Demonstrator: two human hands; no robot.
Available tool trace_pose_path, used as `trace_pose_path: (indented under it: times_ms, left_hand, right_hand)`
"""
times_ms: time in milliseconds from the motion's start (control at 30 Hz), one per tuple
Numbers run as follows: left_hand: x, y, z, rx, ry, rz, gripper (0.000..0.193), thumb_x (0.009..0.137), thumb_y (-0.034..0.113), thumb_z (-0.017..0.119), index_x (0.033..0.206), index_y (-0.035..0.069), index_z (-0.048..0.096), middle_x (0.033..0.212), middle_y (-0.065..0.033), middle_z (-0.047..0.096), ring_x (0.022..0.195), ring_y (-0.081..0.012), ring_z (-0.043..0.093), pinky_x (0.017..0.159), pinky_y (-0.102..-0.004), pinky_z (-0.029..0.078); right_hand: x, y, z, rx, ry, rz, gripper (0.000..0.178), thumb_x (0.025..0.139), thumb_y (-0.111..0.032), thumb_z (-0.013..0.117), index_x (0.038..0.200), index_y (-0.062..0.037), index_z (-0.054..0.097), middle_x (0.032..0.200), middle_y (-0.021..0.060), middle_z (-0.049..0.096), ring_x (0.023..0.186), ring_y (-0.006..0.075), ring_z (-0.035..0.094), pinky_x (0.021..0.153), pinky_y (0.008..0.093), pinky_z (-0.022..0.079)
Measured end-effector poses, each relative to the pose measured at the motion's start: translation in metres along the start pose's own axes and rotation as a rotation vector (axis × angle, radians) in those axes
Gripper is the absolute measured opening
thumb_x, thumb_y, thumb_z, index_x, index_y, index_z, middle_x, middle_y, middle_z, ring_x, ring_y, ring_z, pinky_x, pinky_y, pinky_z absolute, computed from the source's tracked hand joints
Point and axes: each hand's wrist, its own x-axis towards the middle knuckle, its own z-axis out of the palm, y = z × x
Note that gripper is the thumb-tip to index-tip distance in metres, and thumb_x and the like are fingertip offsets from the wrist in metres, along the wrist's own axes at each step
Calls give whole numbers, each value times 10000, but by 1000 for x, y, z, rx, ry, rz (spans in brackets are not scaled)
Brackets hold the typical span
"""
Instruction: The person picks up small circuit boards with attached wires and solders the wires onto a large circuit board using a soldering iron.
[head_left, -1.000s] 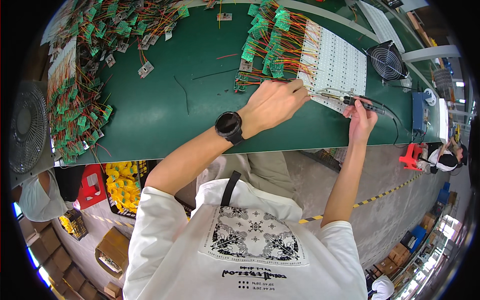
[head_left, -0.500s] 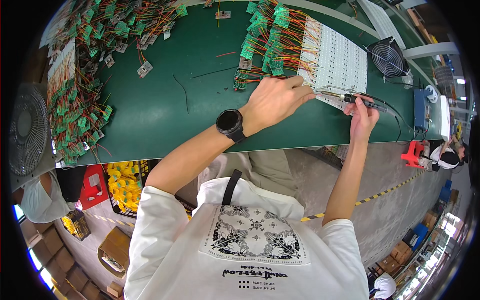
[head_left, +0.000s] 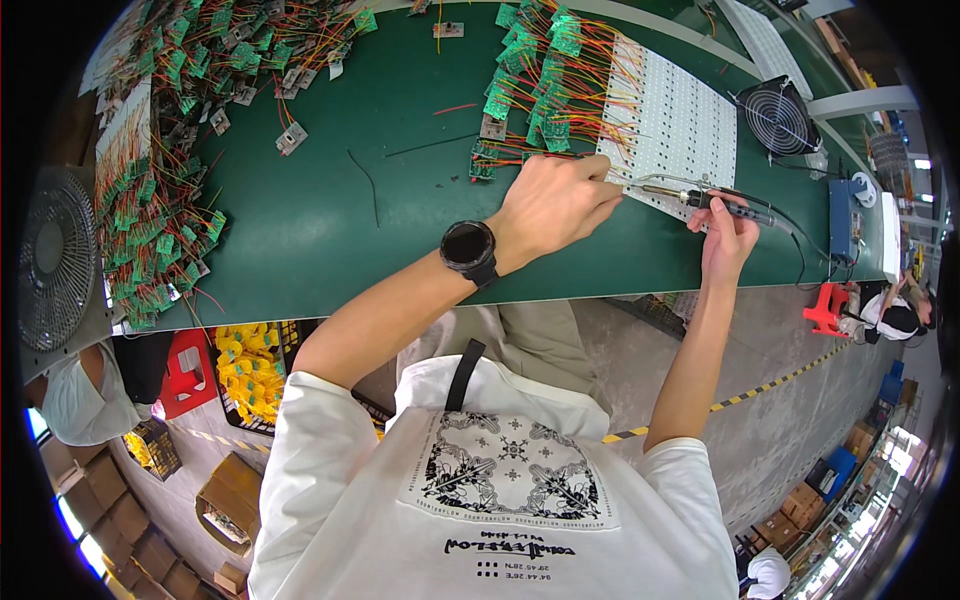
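My right hand (head_left: 728,235) grips a soldering iron (head_left: 712,199) with a black handle, its metal tip aimed left over the near edge of a white perforated panel (head_left: 690,120). Just left of the tip, my left hand (head_left: 562,200) is pinched closed at the panel's near left corner; what its fingers hold is hidden. Green circuit boards (head_left: 553,85) lie in rows beyond that hand, and their red and yellow wires (head_left: 612,80) reach onto the panel's left side. Some of these wires run up to my left fingers.
Heaps of wired green boards (head_left: 150,200) cover the left end of the green table (head_left: 300,240). A square black fan (head_left: 775,117) and a blue box (head_left: 843,220) stand at the right. Loose wires lie mid-table. A larger fan (head_left: 58,255) is at far left.
My left hand has shifted very slightly, its fingertips drawing back a little to the left from the iron's tip. The right hand and iron stay almost in place.
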Motion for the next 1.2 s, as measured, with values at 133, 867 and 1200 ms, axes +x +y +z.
trace_pose_path:
  times_ms: [133,867,1200]
  left_hand:
    - [2,-1,2,47,-16,-39,76,788,165,683,825,102,707,738,-31,561,605,-243,596,522,-371,468]
    - [2,-1,2,37,-48,-30,98,819,174,659,824,84,697,767,-34,593,637,-256,614,548,-371,488]
    - [2,-2,2,22,-54,-37,94,824,170,654,828,83,691,777,-37,597,649,-262,618,561,-378,488]
  right_hand:
    - [-2,-2,1,7,-3,4,179,874,-67,631,977,79,618,717,130,630,532,189,590,503,284,448]
    - [-1,-2,1,-15,-24,43,181,872,-71,633,978,74,612,650,135,626,518,190,591,503,280,455]
    - [-1,-3,3,-33,-26,42,171,874,-56,625,976,80,607,645,136,621,518,188,589,508,278,453]
